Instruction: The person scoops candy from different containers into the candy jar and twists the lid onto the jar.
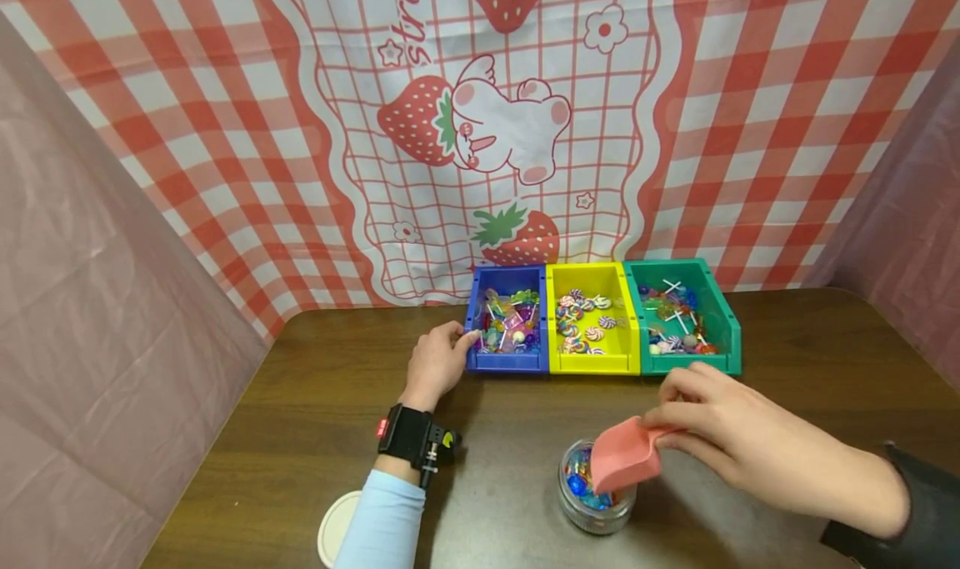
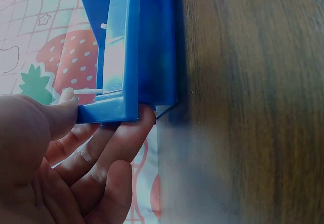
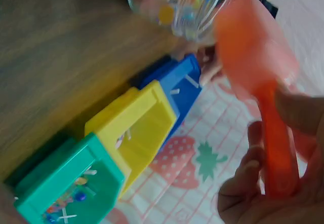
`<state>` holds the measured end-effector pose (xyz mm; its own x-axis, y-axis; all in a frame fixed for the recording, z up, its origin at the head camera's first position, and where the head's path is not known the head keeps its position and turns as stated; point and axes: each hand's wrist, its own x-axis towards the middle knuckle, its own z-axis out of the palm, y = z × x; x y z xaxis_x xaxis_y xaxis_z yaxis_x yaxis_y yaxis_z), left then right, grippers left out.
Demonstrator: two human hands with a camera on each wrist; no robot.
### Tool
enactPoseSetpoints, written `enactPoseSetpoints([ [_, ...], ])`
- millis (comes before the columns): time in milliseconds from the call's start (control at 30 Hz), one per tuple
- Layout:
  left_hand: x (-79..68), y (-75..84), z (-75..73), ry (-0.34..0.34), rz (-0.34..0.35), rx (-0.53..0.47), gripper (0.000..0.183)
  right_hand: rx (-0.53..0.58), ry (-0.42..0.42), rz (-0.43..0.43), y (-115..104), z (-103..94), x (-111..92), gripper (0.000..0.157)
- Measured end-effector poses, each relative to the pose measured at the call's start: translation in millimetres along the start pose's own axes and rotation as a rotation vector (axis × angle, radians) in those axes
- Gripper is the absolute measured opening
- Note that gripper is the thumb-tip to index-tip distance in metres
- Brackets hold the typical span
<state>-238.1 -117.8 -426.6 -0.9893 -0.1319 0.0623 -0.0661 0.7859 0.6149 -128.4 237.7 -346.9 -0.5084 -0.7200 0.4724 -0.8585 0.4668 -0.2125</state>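
Note:
My left hand point(image 1: 437, 359) grips the left wall of the blue bin point(image 1: 507, 362); in the left wrist view the thumb lies over the rim and the fingers are on the outer side. Candy-like beads and small lollipops fill the bottom of this bin. My right hand point(image 1: 738, 436) holds a pink scoop point(image 1: 627, 456) by its handle, tilted with its mouth down over a glass jar point(image 1: 597, 519). Blue, orange and clear pieces show inside the jar. In the right wrist view the scoop point(image 3: 253, 46) looks blurred, and no pieces show in it.
Joined to the blue bin are a yellow bin point(image 1: 596, 364) with swirl lollipops and a green bin point(image 1: 731, 336) with mixed pieces. A white round lid point(image 1: 333, 526) lies partly under my left forearm. Behind the wooden table point(image 1: 300, 436) hangs a checked strawberry cloth point(image 1: 757, 136).

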Motion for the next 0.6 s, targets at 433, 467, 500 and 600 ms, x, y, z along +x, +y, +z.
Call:
enactPoseSetpoints([
  [433, -2.0, 1.2, 0.2, 0.021, 0.037, 0.033, 0.028, -0.069, 0.172, 0.524, 47.0, -1.5, -37.4, 0.014],
  [467, -1.9, 1.1, 0.0, 0.023, 0.038, 0.035, 0.028, -0.071, 0.164, 0.551, 52.0, -1.3, -39.9, 0.017],
  [500, -1.6, 0.9, -0.1, 0.025, 0.039, 0.036, 0.028, -0.067, 0.152, 0.581, 56.8, -1.1, -41.7, 0.02],
  [600, -1.6, 0.6, -0.8, 0.028, 0.042, 0.035, 0.028, -0.052, 0.148, 0.647, 71.1, 2.3, -44.8, 0.026],
])
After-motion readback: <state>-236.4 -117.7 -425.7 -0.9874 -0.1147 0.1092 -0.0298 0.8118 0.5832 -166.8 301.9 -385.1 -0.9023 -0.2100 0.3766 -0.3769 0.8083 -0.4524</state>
